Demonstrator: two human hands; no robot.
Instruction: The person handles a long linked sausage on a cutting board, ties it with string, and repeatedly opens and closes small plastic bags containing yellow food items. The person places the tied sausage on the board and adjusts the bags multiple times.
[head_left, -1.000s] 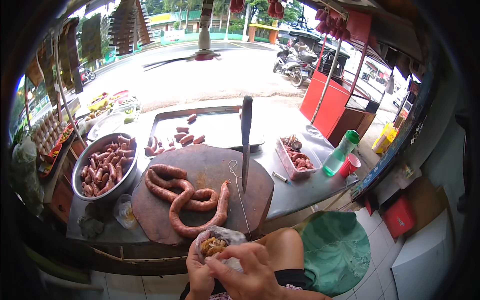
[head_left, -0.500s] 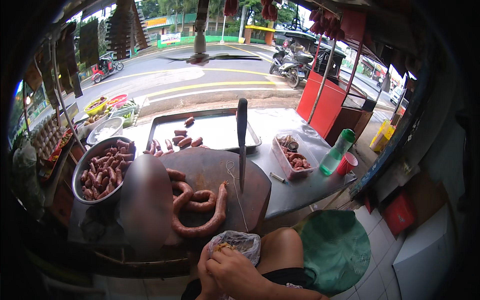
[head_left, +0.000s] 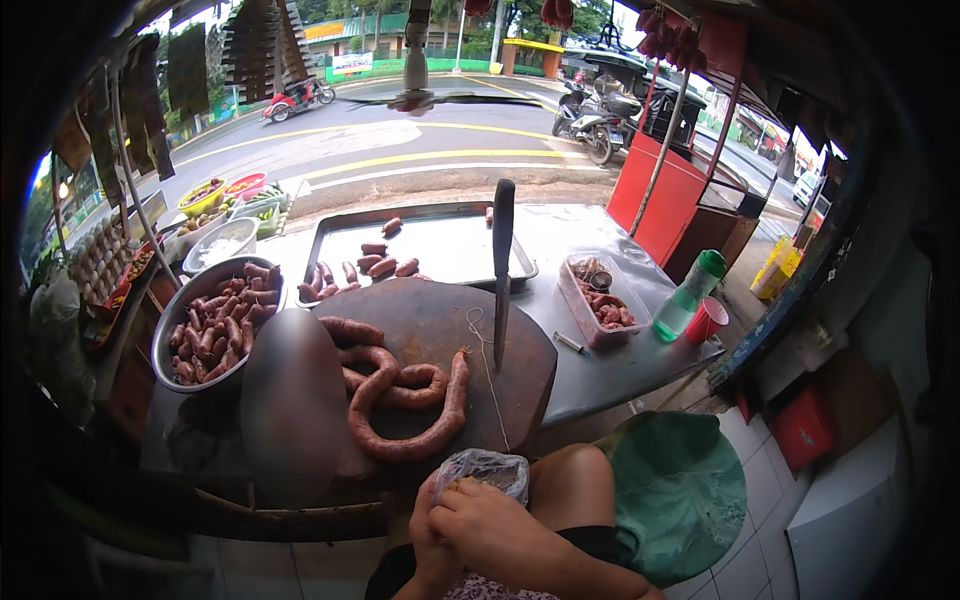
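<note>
My left hand (head_left: 428, 540) is closed on a clear plastic bag (head_left: 497, 468) above my lap. My right hand (head_left: 490, 522) lies across the left, its fingers curled at the bag's mouth, where a bit of something yellowish shows; what they pinch is hidden. Just beyond, a long sausage (head_left: 405, 443) lies coiled on a dark round chopping board (head_left: 520, 385), one tied end toward the right. A knife (head_left: 502, 270) stands upright on the board, handle up. Beside it, a thin string (head_left: 489, 375) trails toward the bag.
A metal bowl (head_left: 168, 375) of short sausage links stands left, near a blurred oval patch. Behind the board is a metal tray (head_left: 450, 235) with several links. Rightward are a plastic tub (head_left: 600, 335) of meat, a syringe (head_left: 571, 343), a green bottle (head_left: 690, 295) and a red cup (head_left: 707, 320).
My right fingers have sunk lower at the bag's mouth, covering most of the yellowish stuff. The view has shifted slightly. A red tricycle on the road has moved right.
</note>
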